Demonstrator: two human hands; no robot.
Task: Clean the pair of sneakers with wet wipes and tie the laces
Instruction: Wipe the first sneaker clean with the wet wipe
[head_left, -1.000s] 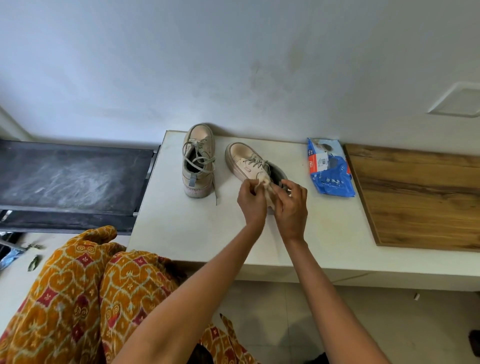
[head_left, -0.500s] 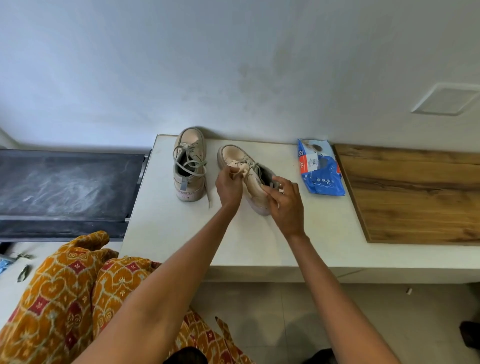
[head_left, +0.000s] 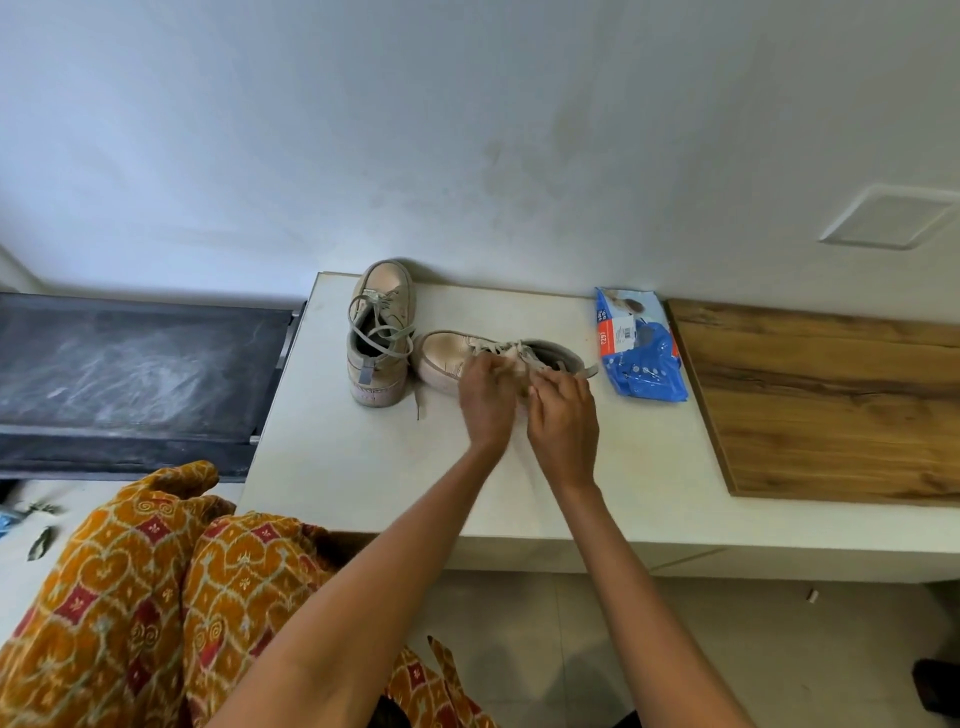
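Note:
Two beige sneakers stand on a white ledge (head_left: 363, 467). The left sneaker (head_left: 378, 332) points at the wall, its grey laces loose and one end trailing onto the ledge. The right sneaker (head_left: 447, 358) lies across the ledge, toe to the left. My left hand (head_left: 485, 400) and my right hand (head_left: 563, 415) are side by side over its middle, fingers pinched on its laces (head_left: 511, 353). The hands hide the shoe's near side. A blue pack of wet wipes (head_left: 641, 348) lies flat to the right of the shoe.
A wooden board (head_left: 831, 405) covers the ledge at the right. A dark dusty platform (head_left: 130, 374) adjoins the ledge on the left. A white wall rises right behind the shoes. My patterned orange garment (head_left: 130, 597) fills the lower left above the tiled floor.
The right sneaker has turned from a slant to lie crosswise with its toe to the left. Both hands came together on its laces.

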